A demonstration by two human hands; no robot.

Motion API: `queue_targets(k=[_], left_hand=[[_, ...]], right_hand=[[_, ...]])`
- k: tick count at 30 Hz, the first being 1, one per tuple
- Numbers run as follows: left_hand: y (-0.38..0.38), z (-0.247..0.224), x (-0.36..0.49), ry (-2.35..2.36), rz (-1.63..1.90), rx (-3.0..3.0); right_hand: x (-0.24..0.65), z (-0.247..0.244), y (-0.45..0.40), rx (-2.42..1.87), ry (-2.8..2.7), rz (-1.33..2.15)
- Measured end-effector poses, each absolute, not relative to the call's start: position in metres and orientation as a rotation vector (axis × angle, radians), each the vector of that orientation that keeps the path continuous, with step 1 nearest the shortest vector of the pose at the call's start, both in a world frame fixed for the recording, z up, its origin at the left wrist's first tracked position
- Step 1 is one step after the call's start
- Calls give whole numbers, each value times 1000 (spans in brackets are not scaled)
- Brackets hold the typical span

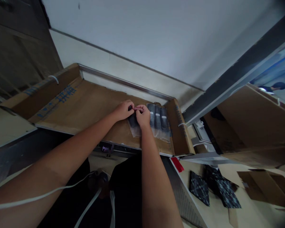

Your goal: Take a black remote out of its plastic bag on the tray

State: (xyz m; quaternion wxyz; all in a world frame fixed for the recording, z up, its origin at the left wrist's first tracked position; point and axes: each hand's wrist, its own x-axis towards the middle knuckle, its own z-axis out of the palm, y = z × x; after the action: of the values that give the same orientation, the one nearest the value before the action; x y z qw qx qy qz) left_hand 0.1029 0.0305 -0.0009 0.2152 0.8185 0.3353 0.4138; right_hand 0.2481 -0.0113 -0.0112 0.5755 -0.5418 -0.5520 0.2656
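My left hand (125,110) and my right hand (142,115) meet over the cardboard-lined table (90,101), thumbs and fingers pinched together at the top end of a dark item in a clear plastic bag (134,126). The bag's lower end lies on the cardboard, pointing toward me. Just right of my right hand, three similar bagged dark items (157,122) lie side by side, each with a small white label. Part of the bag between my hands is hidden by my fingers.
Cardboard flaps edge the table at left (47,85) and right (180,126). A pale wall (133,41) rises behind. On the floor at right are dark patterned bundles (223,186) and an open carton (263,186). A person (273,88) is at far right.
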Motion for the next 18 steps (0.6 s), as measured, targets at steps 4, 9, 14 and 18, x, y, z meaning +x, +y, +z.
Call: queue_targets(k=[4, 9, 14, 18], left_hand=[[30, -2, 103, 930, 1186, 2255], [32, -4, 103, 886, 1198, 2268], [33, -4, 102, 885, 1184, 2276], [34, -3, 102, 874, 1163, 2266]], right_hand=[[249, -12, -11, -1268, -1301, 619], [249, -14, -11, -1265, -1312, 608], [248, -13, -11, -1225, -1305, 632], [247, -11, -10, -1240, -1279, 640]])
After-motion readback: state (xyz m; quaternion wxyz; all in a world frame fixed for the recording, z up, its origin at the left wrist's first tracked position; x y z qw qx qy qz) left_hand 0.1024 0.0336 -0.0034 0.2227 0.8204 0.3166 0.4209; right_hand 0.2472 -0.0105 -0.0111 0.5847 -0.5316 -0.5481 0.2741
